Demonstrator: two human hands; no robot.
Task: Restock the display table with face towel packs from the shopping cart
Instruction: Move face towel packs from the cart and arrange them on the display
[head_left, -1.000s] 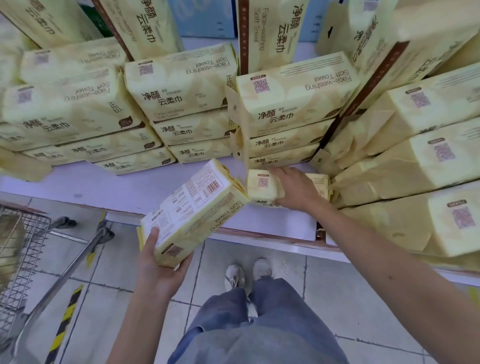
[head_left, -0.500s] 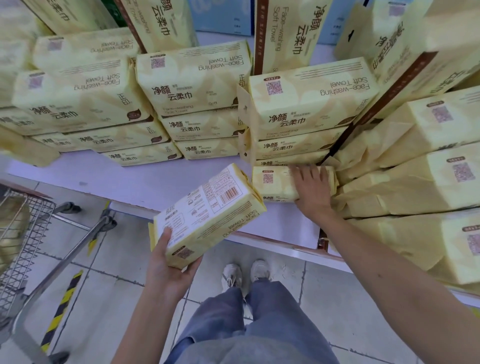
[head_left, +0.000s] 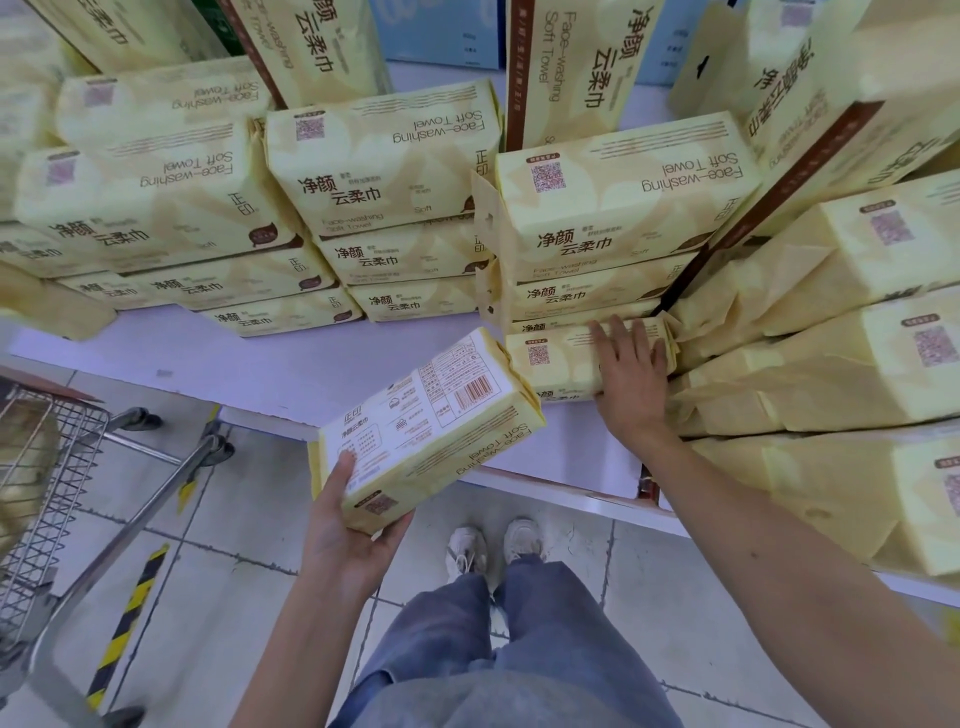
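Yellow paper-wrapped packs of face towels are sitting in stacks across the white worktop (head_left: 260, 369), and two more are being handled at its front. The left hand (head_left: 345, 540) is gripping the held pack (head_left: 431, 431) by its near end, thumb on the printed face and fingers curled underneath. It is keeping the pack tilted, barcode side up, in the air over the worktop's front edge. The right hand (head_left: 631, 382) is lying flat with straight, spread fingers on the laid pack (head_left: 556, 358). That pack is resting on the worktop, touching the foot of the middle stack (head_left: 613, 208) and sitting just beside the slanted packs (head_left: 831, 364) on the right.

The step in hand appears to be seating the laid pack, with the right hand pressing it square against the stack. The next move probably calls for lifting that hand away. The held pack would then need turning so its front faces the same way as the others, before going on top of the laid pack or on the bare worktop to its left. The shopping cart (head_left: 47, 467) is standing at the left. Something yellowish is showing through its wire, too blurred to count.
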